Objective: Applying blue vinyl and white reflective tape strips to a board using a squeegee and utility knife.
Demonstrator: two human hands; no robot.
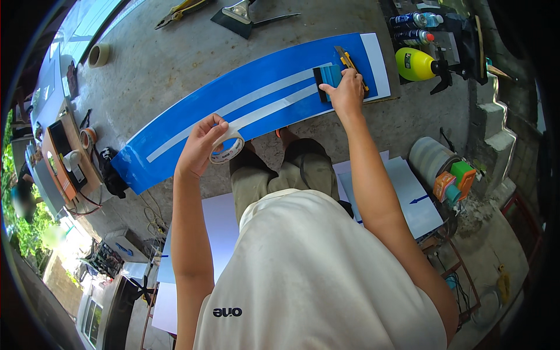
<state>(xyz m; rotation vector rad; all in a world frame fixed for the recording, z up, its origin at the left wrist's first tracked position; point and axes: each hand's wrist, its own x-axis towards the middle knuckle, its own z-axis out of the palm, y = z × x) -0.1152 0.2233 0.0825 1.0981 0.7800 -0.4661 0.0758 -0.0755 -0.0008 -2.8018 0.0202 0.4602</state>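
Note:
A long blue sheet (262, 65) lies across the table in front of me, with two pale strips (256, 96) running lengthwise on it. My left hand (199, 143) is at the sheet's near edge, fingers closed round a roll of white tape (238, 147). Toward the sheet's right end, my right hand (349, 98) grips a teal squeegee (331, 76) with a black edge, which rests on the blue surface. A yellow utility knife (345, 57) lies right beside my right fingertips; part of it is hidden by them.
At the far side lie a wide black-bladed scraper (233, 20) and yellow-handled pliers (182, 11). A tape roll (99, 55) stands at the far left. On the right are a yellow spray bottle (415, 64) and spray cans (408, 21). White sheets (402, 195) lie behind me.

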